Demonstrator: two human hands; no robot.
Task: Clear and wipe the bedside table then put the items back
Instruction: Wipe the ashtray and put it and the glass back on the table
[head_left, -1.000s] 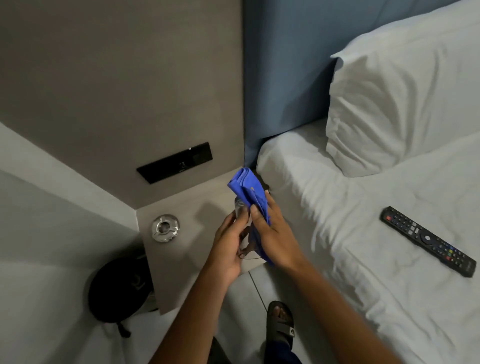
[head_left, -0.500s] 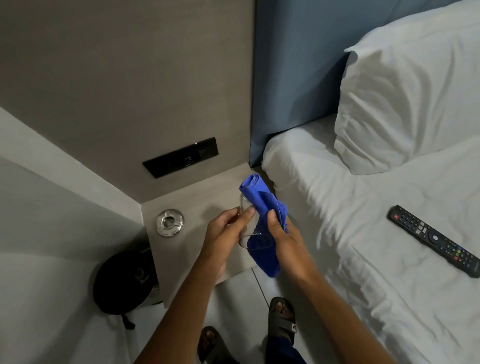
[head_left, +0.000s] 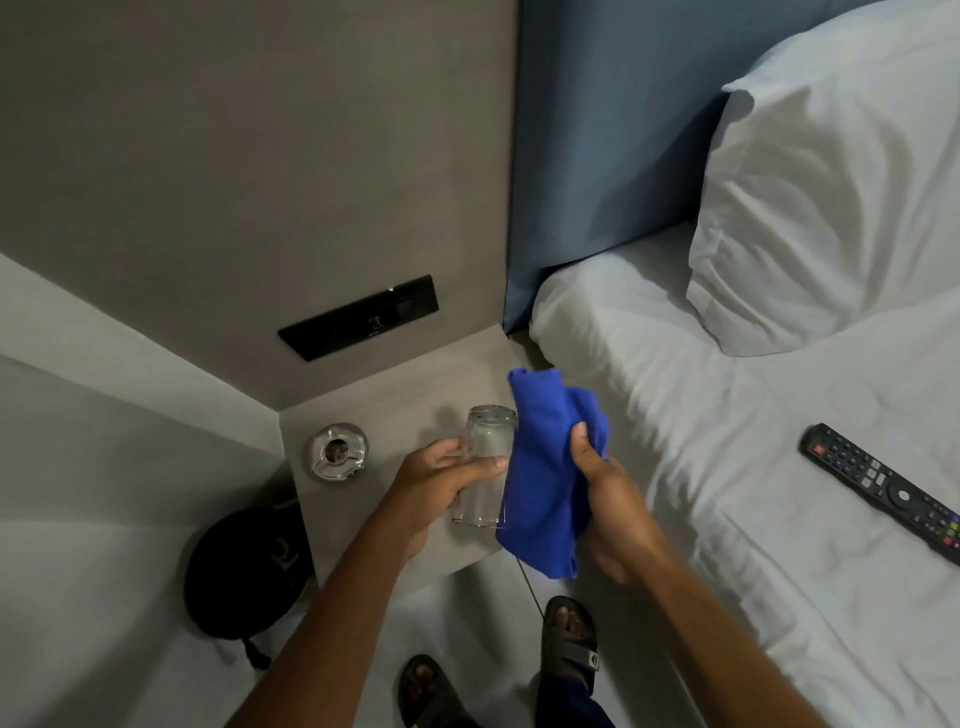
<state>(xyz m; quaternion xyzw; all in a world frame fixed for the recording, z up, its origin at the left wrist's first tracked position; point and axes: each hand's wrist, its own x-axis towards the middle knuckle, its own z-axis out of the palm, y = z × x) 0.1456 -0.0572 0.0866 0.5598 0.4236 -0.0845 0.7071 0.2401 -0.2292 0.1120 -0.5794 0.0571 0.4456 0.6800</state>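
Only the head view is given. A small grey wood-grain table (head_left: 374, 415) is seen at about 8 o'clock of centre, set into the corner between a grey panelled wall and a blue headboard (head_left: 597, 156). A black switch panel (head_left: 358, 317) is mounted on the wall just above the table. A bed (head_left: 727, 467) with white sheets fills the 3 o'clock side, touching the table's right edge. The floor (head_left: 104, 649) is pale and tiled.

One clear drinking glass (head_left: 485, 467) is held above the table's front right part, with the left hand (head_left: 441, 483) closed around its side. One blue cloth (head_left: 545, 478) is bunched in the right hand (head_left: 608, 499), which is closed on it; the cloth lies against the right side of the glass, at its 3 o'clock. One glass ashtray (head_left: 338, 451) rests on the table at 9 o'clock of the glass, apart from it. One black remote control (head_left: 883, 488) lies on the bed sheet at 3 o'clock, well apart from the hands. One white pillow (head_left: 831, 208) is propped at 1 o'clock against the headboard. One black bag (head_left: 244, 571) sits on the floor at 7 o'clock, beside the table. Two dark sandals (head_left: 569, 639) are seen at 6 o'clock, each on a foot.
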